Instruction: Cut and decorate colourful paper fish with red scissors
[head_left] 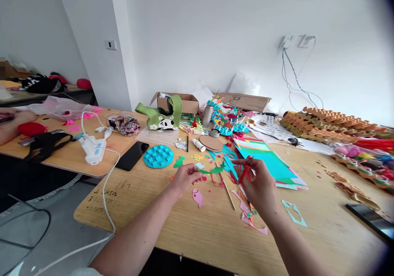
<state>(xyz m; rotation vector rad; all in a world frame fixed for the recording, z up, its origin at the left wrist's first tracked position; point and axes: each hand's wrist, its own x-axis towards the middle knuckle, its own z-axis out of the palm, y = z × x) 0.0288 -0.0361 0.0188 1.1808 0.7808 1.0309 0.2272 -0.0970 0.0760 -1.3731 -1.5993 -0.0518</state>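
My left hand pinches one end of a green paper cut-out held just above the wooden table. My right hand is closed round red scissors, whose blades point at the green paper. A pink paper fish lies on the table below my left hand. Pink paper scraps lie under my right hand, and a thin wooden stick rests between my hands. A stack of coloured paper sheets lies just behind my right hand.
A blue pleated paper disc, black phone, white glue gun with cord, green bag, cardboard boxes and craft clutter fill the back. Another phone lies right. Another person's arm rests far left.
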